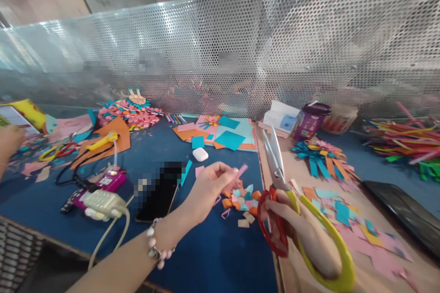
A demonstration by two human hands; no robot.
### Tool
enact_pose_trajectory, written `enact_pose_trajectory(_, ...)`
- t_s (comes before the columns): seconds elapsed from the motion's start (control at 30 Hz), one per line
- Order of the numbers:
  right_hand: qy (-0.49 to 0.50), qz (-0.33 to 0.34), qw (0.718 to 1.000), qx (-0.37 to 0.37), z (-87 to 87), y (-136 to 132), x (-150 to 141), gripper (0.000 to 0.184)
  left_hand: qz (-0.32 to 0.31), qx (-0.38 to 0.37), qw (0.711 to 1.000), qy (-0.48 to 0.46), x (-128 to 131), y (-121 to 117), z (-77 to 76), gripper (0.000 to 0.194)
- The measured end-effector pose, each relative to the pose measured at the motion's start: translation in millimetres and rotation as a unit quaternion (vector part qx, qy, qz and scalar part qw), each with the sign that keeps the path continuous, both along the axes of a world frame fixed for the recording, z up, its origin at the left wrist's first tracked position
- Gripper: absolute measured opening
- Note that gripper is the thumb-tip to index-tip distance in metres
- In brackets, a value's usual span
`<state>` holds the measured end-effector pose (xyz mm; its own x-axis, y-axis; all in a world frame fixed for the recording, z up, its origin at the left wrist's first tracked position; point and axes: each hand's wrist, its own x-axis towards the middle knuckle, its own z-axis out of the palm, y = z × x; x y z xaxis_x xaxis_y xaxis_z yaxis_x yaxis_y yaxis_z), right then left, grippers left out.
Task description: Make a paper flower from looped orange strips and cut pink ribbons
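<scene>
Pinched in my left hand (pixel 213 185) is a small pink paper strip (pixel 241 171), its free end pointing up and right. My right hand (pixel 305 229) has its fingers through the handles of a large pair of scissors (pixel 277 165) with one red and one yellow loop. The blades point up and stand slightly apart, with no paper between them. A heap of small orange, blue and cream paper pieces (pixel 244 199) lies on the blue table between my hands. Pink and blue paper scraps (pixel 343 215) are scattered on the brown board to the right.
A phone (pixel 161 194), a purple power strip (pixel 108 186) with cables and a yellow glue gun (pixel 102 141) are on the left. A perforated metal screen (pixel 206 50) stands behind. At right are a purple jar (pixel 311 120) and colourful strips (pixel 405 139). Another person's hand (pixel 10 144) shows far left.
</scene>
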<state>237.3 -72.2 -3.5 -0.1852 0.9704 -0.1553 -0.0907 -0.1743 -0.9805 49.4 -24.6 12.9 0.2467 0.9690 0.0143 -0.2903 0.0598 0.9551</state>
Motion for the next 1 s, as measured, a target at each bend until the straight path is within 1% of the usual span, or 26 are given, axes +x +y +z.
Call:
enact_pose_trajectory(0.17, 0.034, 0.031, 0.999, -0.021, -4.5, -2.3, 4.7, 0.041, 0.016, 0.018, 0.998, 0.049, -1.8, 2.5, -2.2, 0.019)
enact_pose_trajectory(0.23, 0.020, 0.042, 0.999, -0.021, -4.4, -3.8, 6.4, 0.043, 0.020, 0.014, 0.999, 0.042, -2.7, 3.1, -2.9, 0.023)
enact_pose_trajectory(0.3, -0.054, 0.038, 0.998, -0.009, -3.3, -5.1, 8.8, 0.046, 0.026, -0.001, 1.000, 0.015, -3.1, 4.1, -3.0, 0.034)
enact_pose_trajectory(0.33, -0.101, 0.033, 0.994, -0.004, -2.8, -5.5, 10.5, 0.048, 0.030, -0.007, 1.000, 0.005, -3.1, 4.8, -2.8, 0.037)
enact_pose_trajectory(0.37, -0.142, 0.026, 0.990, -0.001, -2.4, -5.6, 12.5, 0.048, 0.034, -0.010, 0.999, -0.001, -3.1, 5.6, -2.5, 0.036)
enact_pose_trajectory(0.47, -0.231, 0.005, 0.973, 0.028, -1.5, -4.4, 18.3, 0.042, 0.049, -0.005, 0.999, -0.015, -3.1, 8.1, -1.3, 0.018)
enact_pose_trajectory(0.5, -0.258, -0.002, 0.965, 0.049, -0.8, -4.1, 19.5, 0.040, 0.054, 0.000, 0.998, -0.018, -3.2, 8.6, -0.8, 0.016)
enact_pose_trajectory(0.57, -0.314, -0.014, 0.945, 0.096, 1.7, -4.2, 19.5, 0.035, 0.068, 0.011, 0.997, -0.023, -4.0, 9.1, 0.3, 0.018)
enact_pose_trajectory(0.6, -0.333, -0.020, 0.936, 0.111, 3.5, -4.7, 18.4, 0.034, 0.078, 0.020, 0.996, -0.024, -4.5, 9.1, 1.0, 0.022)
enact_pose_trajectory(0.67, -0.359, -0.028, 0.925, 0.122, 7.1, -6.5, 15.2, 0.034, 0.100, 0.035, 0.994, -0.016, -5.4, 8.4, 2.6, 0.031)
enact_pose_trajectory(0.73, -0.391, -0.021, 0.910, 0.135, 9.5, -8.0, 12.4, 0.033, 0.113, 0.042, 0.993, -0.010, -5.5, 7.0, 4.6, 0.034)
enact_pose_trajectory(0.8, -0.429, -0.004, 0.888, 0.166, 9.8, -8.7, 11.7, 0.034, 0.108, 0.035, 0.993, -0.019, -4.6, 5.0, 6.8, 0.031)
enact_pose_trajectory(0.9, -0.469, 0.009, 0.858, 0.208, 7.3, -8.7, 14.1, 0.034, 0.083, 0.024, 0.995, -0.044, -1.9, 0.9, 9.8, 0.020)
enact_pose_trajectory(0.93, -0.478, 0.008, 0.852, 0.215, 6.2, -8.6, 15.1, 0.034, 0.074, 0.025, 0.996, -0.048, -1.0, -0.5, 10.8, 0.016)
enact_pose_trajectory(1.0, -0.482, 0.009, 0.848, 0.221, 4.6, -8.5, 16.5, 0.033, 0.057, 0.035, 0.996, -0.052, 0.0, -2.8, 12.5, 0.011)
